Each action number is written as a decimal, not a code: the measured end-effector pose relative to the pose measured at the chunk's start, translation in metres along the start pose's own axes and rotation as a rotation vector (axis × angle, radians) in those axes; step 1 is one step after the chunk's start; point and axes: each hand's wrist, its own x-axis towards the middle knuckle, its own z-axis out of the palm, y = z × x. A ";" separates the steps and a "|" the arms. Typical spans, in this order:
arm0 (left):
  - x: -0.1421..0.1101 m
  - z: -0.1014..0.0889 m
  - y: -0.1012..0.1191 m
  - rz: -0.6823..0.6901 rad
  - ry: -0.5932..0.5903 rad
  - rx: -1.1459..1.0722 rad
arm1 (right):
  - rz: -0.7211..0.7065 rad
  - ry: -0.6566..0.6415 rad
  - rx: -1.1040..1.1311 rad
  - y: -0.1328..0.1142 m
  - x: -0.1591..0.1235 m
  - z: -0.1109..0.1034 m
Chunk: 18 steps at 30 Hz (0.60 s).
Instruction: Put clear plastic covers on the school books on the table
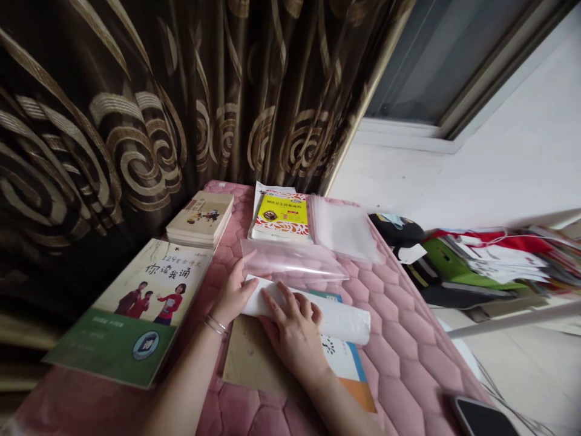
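Two bare hands, the left hand (232, 292) and the right hand (294, 336), press on a white rolled sheet (333, 316) lying across a white, blue and orange book (347, 369). Neither grip is clenched: both lie open, seemingly pinning the roll so it cannot spring back. A clear plastic sleeve (290, 259) lies just beyond them on the pink quilted mattress (408, 351), with a green-covered book (131, 309) to the left and a yellow-covered book (281, 219) farther off.
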 end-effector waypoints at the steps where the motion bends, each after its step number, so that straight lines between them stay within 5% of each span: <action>1: 0.000 0.000 0.000 0.006 0.001 0.004 | 0.000 0.005 0.003 0.000 0.000 0.000; 18: 0.004 -0.006 -0.012 0.099 0.047 0.126 | -0.008 0.064 0.035 0.004 0.005 -0.002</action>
